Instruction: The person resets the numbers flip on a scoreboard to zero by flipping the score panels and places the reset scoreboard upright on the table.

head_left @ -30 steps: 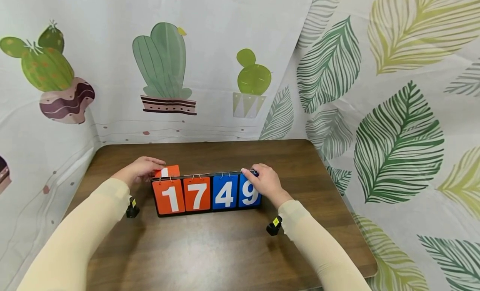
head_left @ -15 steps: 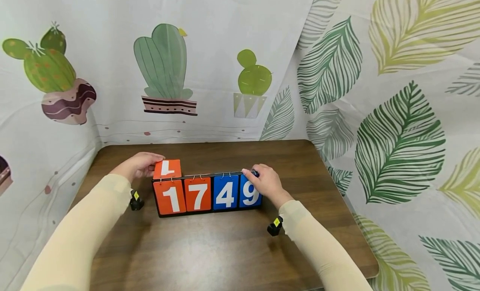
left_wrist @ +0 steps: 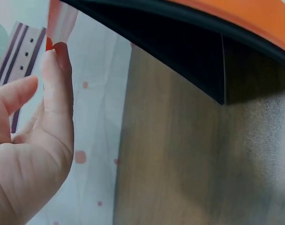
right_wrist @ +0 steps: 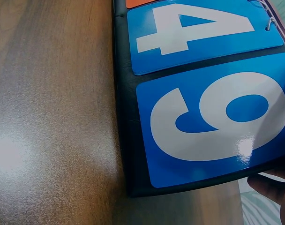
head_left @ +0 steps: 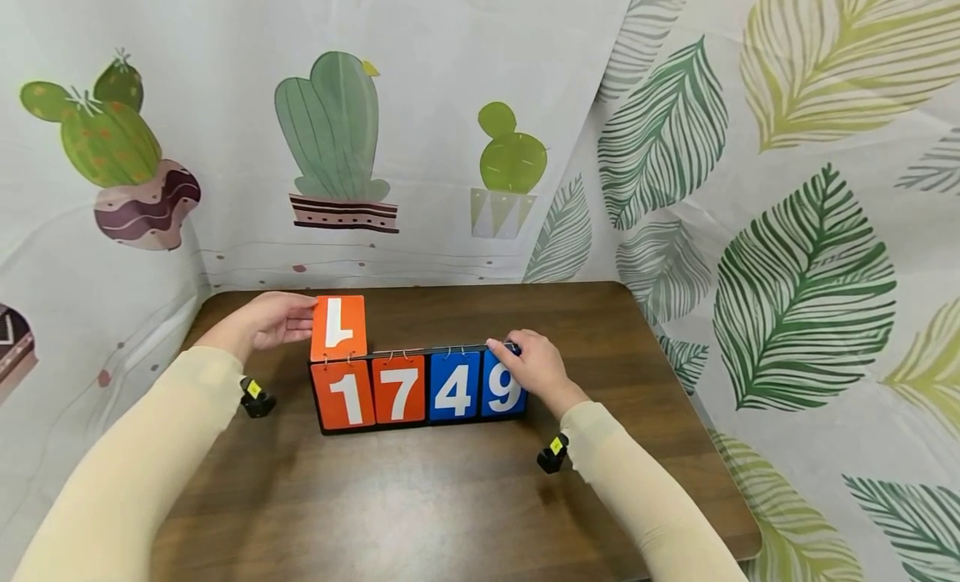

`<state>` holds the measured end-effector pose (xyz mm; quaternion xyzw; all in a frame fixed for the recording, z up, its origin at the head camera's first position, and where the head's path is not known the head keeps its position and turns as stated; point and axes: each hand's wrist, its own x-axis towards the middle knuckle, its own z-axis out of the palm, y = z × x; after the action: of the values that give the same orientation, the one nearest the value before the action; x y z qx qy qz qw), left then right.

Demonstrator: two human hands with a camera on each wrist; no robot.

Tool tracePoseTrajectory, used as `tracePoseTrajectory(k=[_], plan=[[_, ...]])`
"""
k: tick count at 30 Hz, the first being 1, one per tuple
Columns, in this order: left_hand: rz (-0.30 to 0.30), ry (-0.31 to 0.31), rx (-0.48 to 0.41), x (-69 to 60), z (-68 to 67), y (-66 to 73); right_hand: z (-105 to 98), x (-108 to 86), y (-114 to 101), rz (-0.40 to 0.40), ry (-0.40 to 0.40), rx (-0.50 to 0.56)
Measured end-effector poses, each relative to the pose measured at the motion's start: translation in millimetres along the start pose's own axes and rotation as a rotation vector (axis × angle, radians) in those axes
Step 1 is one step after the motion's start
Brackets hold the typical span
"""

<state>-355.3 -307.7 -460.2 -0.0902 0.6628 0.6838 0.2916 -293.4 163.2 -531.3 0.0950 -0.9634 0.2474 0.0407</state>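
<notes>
A black flip scoreboard (head_left: 427,422) stands on the table, its front cards reading 1, 7 in red-orange and 4, 9 in blue. Above its left end a raised orange card (head_left: 326,323) shows an upside-down 1. My left hand (head_left: 276,319) pinches that card's upper left edge; in the left wrist view the fingertips of the left hand (left_wrist: 44,126) meet the card's edge (left_wrist: 62,23). My right hand (head_left: 534,367) grips the board's top right corner, thumb in front over the 9 card (right_wrist: 213,122). Most of its fingers are hidden behind the board.
The brown wooden table (head_left: 420,499) lies under the board, with its back edge against a cloth (head_left: 435,65) printed with cacti. A leaf-patterned cloth (head_left: 915,273) hangs at the right. Small black wrist cameras (head_left: 257,398) sit under both sleeves.
The orange card has swung up from behind the board's left end to stand nearly upright, and my left hand has risen with it. My right hand stays on the corner.
</notes>
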Motion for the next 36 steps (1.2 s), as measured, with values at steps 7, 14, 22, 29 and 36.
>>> tracePoseTrajectory(k=[7, 14, 22, 29, 36], plan=[[0.131, -0.032, 0.105, -9.6, 8.2, 5.7, 2, -0.7, 2, -0.025, 0.022, -0.004], [0.234, -0.053, 0.166, -27.7, 14.5, 13.1, 3, -0.3, 4, -0.034, 0.030, -0.003], [0.404, -0.042, 0.429, -63.3, 34.1, 13.7, 2, -0.2, 3, -0.027, 0.045, 0.003], [0.646, 0.081, 0.717, -99.5, 56.6, -0.8, 3, -0.3, 2, -0.047, 0.045, -0.007], [0.786, 0.204, 0.814, -119.9, 72.1, -30.4, 2, -0.2, 2, -0.043, 0.045, -0.005]])
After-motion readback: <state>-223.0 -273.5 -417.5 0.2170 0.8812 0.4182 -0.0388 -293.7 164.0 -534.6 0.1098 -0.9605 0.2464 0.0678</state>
